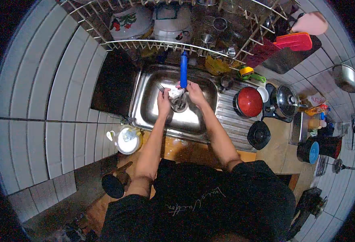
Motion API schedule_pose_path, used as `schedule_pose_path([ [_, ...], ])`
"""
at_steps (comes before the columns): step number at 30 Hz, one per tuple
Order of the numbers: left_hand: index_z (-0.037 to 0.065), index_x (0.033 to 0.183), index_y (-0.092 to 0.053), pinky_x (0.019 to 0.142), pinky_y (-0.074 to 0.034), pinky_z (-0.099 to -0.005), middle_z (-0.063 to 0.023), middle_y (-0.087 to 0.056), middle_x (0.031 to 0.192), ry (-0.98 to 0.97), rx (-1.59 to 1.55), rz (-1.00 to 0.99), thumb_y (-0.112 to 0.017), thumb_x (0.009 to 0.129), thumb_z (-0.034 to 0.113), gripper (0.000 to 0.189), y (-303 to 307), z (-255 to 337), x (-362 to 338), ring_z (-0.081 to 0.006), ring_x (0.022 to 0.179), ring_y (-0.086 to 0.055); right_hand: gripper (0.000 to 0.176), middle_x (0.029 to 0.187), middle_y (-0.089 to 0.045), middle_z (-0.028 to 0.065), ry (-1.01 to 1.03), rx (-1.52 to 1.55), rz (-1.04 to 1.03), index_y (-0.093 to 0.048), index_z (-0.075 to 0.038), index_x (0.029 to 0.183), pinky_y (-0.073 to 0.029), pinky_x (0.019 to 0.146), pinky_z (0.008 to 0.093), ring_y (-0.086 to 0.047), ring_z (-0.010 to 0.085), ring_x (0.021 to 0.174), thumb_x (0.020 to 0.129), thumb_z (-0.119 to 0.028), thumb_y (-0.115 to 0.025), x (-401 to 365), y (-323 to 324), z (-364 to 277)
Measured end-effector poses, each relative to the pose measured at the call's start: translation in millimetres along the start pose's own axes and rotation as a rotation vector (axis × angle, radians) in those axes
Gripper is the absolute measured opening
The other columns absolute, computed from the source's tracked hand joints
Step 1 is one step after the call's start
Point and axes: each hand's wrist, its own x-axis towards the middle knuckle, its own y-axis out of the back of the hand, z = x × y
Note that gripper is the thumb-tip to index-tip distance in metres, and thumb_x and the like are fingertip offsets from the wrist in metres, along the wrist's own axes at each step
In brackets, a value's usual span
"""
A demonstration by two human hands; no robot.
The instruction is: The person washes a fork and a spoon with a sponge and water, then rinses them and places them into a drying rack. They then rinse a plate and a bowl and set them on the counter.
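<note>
My left hand [164, 104] is closed around a fork [161, 87], its tines pointing up and to the left over the sink. Beside it, my right hand [196, 94] has its fingers curled at the lower end of a blue faucet tube [184, 70], which overlaps the fingertips. I cannot tell what those fingers hold. Between and just below both hands, shiny metal pieces [180, 104] lie around the drain of the steel sink [147, 105].
A dish rack [145, 42] with bowls and cups hangs above the sink. On the ridged drainboard [230, 115] stands a red bowl [250, 102], with a black dish [259, 135] and a lidded pan [286, 101] nearby. A white container [128, 141] sits left of the sink.
</note>
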Motion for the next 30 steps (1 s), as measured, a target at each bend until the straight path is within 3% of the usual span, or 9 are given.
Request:
schedule_pose_path([
  [3,0.003,0.094,-0.059,0.057,-0.038,-0.0234,0.0008,-0.050,0.068,-0.075,0.205,-0.010,-0.049,0.092,0.021,0.021,-3,6,-5,-0.0077,0.060,-0.043,0.027,0.080,-0.058,0.0031,-0.067,0.044,-0.034,-0.055,-0.001,0.106,-0.043,0.073,0.0241,-0.052,0.0108,0.073,0.095,-0.016,-0.035,-6,-3,-15],
  [8,0.002,0.098,-0.060,0.065,-0.040,-0.0233,-0.0008,-0.057,0.078,-0.005,0.184,-0.059,-0.055,0.085,0.012,0.017,-6,-3,-8,-0.0090,0.067,-0.048,0.027,0.079,-0.051,-0.0009,-0.068,-0.027,0.052,-0.053,-0.002,0.107,-0.042,0.070,0.0240,-0.047,0.0098,0.070,0.096,-0.019,-0.036,-1,-8,13],
  [10,0.003,0.100,-0.061,0.066,-0.040,-0.0227,-0.0016,-0.058,0.077,0.026,0.192,-0.126,-0.058,0.083,0.012,0.019,-8,0,-12,-0.0081,0.068,-0.048,0.029,0.083,-0.050,-0.0013,-0.208,0.409,0.039,-0.052,-0.005,0.109,-0.042,0.069,0.0257,-0.046,0.0095,0.075,0.095,-0.025,-0.036,-5,-10,1],
  [14,0.002,0.099,-0.059,0.049,-0.033,-0.0224,0.0037,-0.050,0.065,0.096,0.054,-0.148,-0.054,0.085,0.005,0.015,-18,15,-20,-0.0044,0.054,-0.039,0.032,0.088,-0.049,-0.0009,-0.145,0.365,0.145,-0.052,-0.006,0.109,-0.041,0.071,0.0263,-0.045,0.0100,0.078,0.095,-0.030,-0.036,-1,-12,25],
  [16,0.003,0.100,-0.060,0.057,-0.038,-0.0222,0.0007,-0.055,0.072,0.113,0.071,-0.185,-0.055,0.084,0.005,0.017,-13,2,-15,-0.0067,0.062,-0.046,0.031,0.089,-0.049,-0.0001,-0.187,0.650,0.077,-0.052,-0.006,0.107,-0.039,0.074,0.0257,-0.045,0.0108,0.077,0.095,-0.030,-0.036,-14,-16,-22],
  [18,0.003,0.102,-0.061,0.065,-0.043,-0.0220,-0.0023,-0.060,0.080,0.128,0.089,-0.223,-0.055,0.084,0.005,0.019,-13,-10,-11,-0.0091,0.070,-0.053,0.030,0.090,-0.049,0.0006,-0.263,0.612,0.094,-0.052,-0.006,0.105,-0.039,0.073,0.0252,-0.046,0.0109,0.077,0.095,-0.030,-0.037,-20,-16,-44],
  [21,0.002,0.098,-0.060,0.048,-0.031,-0.0202,0.0042,-0.050,0.063,0.076,0.023,-0.221,-0.054,0.085,0.005,0.014,-15,-16,-10,-0.0026,0.053,-0.038,0.028,0.089,-0.050,0.0021,-0.183,0.427,0.125,-0.052,-0.006,0.101,-0.042,0.071,0.0250,-0.049,0.0114,0.076,0.095,-0.029,-0.037,-11,-15,-12],
  [22,0.003,0.097,-0.060,0.049,-0.033,-0.0206,0.0037,-0.051,0.064,0.078,0.045,-0.209,-0.054,0.085,0.006,0.013,-15,-11,-11,-0.0036,0.054,-0.039,0.027,0.088,-0.051,0.0029,-0.030,0.279,0.138,-0.051,-0.005,0.099,-0.044,0.070,0.0252,-0.051,0.0117,0.075,0.095,-0.027,-0.038,-6,-14,8],
  [30,0.004,0.098,-0.060,0.069,-0.044,-0.0250,-0.0037,-0.061,0.084,0.193,0.063,-0.196,-0.056,0.085,0.014,0.017,-12,6,-14,-0.0116,0.073,-0.054,0.018,0.087,-0.058,0.0039,-0.122,0.222,0.057,-0.057,0.001,0.100,-0.046,0.072,0.0254,-0.055,0.0107,0.078,0.091,-0.008,-0.045,-14,-8,-7],
])
